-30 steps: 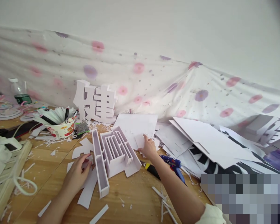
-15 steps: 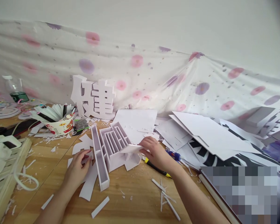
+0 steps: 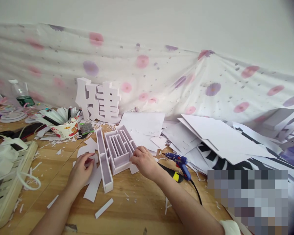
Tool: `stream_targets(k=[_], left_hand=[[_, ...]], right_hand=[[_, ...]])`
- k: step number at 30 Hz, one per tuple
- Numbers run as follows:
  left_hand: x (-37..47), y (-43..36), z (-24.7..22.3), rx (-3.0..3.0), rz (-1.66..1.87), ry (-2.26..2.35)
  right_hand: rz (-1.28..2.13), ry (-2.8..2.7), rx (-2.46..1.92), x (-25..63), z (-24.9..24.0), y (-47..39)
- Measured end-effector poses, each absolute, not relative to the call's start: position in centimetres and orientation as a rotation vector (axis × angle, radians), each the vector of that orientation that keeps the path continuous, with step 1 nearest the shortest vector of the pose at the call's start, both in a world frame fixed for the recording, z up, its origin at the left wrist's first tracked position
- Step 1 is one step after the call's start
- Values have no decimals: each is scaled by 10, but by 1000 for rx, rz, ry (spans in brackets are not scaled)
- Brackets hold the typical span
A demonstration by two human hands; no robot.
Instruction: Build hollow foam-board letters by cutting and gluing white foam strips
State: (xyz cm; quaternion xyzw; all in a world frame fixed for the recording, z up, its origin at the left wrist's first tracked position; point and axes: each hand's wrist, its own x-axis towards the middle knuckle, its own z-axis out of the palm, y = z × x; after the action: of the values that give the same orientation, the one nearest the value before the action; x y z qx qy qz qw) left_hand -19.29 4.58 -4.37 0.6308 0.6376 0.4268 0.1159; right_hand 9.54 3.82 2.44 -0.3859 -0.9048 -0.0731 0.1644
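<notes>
My right hand pinches the right front corner of a hollow white foam-board character, which lies open side up with thin walls inside. Its fingertips hide that corner. To the left lies a separate narrow foam-board trough, also open upward. Beside the trough, my left hand hovers over white cut-outs, fingers curved and thumb apart, holding nothing. A blue glue gun rests to the right of my right hand. A yellow-and-black utility knife lies partly under my right forearm.
A finished standing white character is at the back. A paper tub holds white sticks and a marker. Power strips with plugs are at left. White sheets pile up at right. Scraps litter the wooden table.
My right hand has moved left and slightly down to the character's corner; the flat white piece it held is no longer distinguishable. The glue gun shows more fully. My left hand stays nearly in place.
</notes>
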Motion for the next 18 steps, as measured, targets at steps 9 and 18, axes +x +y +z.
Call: stream_targets(k=[9, 18], left_hand=[[-194, 46, -45, 1850, 1250, 1874], [-195, 47, -46, 1845, 1223, 1873]], right_hand=[[-79, -2466, -1114, 96, 17, 40], [48, -2436, -962, 102, 13, 49]])
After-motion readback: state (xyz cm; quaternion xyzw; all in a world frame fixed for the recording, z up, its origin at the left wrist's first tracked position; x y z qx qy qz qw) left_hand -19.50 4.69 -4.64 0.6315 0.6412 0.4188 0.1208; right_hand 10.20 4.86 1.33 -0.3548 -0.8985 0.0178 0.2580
